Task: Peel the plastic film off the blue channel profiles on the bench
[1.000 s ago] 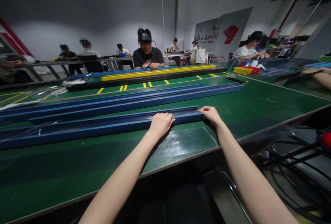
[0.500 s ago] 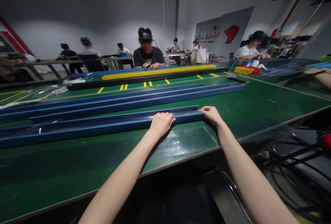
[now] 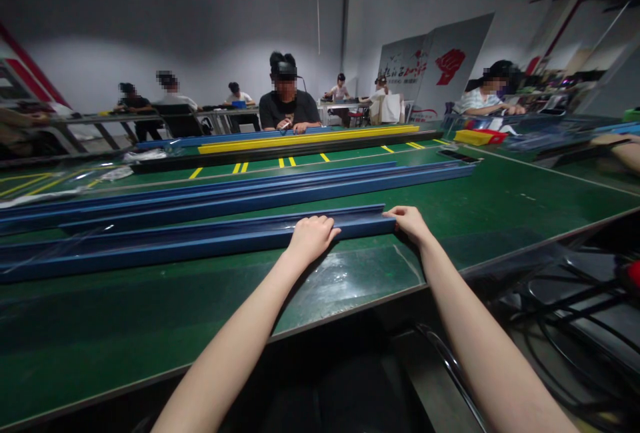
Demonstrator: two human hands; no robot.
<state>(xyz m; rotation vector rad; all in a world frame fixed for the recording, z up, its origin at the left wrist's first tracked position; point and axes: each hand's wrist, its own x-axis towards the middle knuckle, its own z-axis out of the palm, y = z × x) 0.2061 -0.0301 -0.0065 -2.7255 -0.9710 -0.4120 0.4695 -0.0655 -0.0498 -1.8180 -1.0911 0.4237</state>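
Note:
A long blue channel-shaped strip (image 3: 200, 242) lies across the near part of the green table (image 3: 460, 213), its right end in front of me. My left hand (image 3: 315, 234) is closed over the strip's near wall, a little left of that end. At the end itself, my right hand (image 3: 406, 220) pinches the strip between thumb and fingers. Clear film shows inside the channel and sticks up at the left. Behind it lie more blue strips (image 3: 280, 198), roughly parallel to the held one.
Farther back are a yellow strip (image 3: 310, 140), a black strip (image 3: 270, 155), a phone (image 3: 454, 154) and a yellow-and-red tray (image 3: 480, 136). A person (image 3: 287, 103) sits across the table. Another person's arm (image 3: 623, 150) reaches in at the right. Crumpled plastic lies at the left.
The view has shifted very slightly. Both hands keep their places on the blue strip, and the clear film at the left has lifted and changed shape.

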